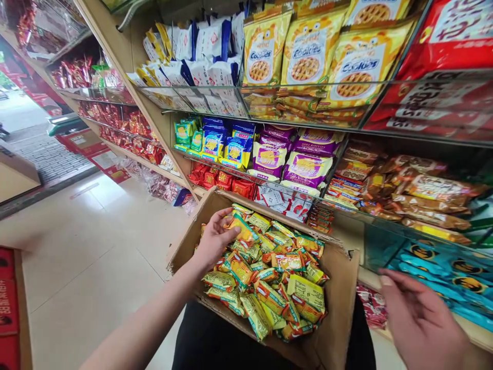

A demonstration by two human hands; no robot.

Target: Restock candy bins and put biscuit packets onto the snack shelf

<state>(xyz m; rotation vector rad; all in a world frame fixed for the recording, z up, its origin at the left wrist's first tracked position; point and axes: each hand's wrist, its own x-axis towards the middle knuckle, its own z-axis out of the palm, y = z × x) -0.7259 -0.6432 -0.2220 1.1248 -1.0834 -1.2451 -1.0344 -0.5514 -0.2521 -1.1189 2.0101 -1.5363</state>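
An open cardboard box [339, 329] sits on my lap, tilted, filled with small yellow, orange and green snack packets [269, 295]. Over the far left part of the box, my left hand [217, 239] has its thumb and fingers closed on one snack packet [244, 230]. My right hand [419, 318] is apart from the box, off its right side and near the lower shelf. Its fingers are loosely bent and a little blurred, with nothing visible in them.
Shelves with glass fronts [300, 97] stand ahead, holding cookie bags [308, 51], purple soda biscuit packs [308, 164], brown packets [431, 190] and teal packs [442, 277]. Tiled floor [108, 262] lies left, with a red box [10, 303] at the edge. Beyond is a doorway.
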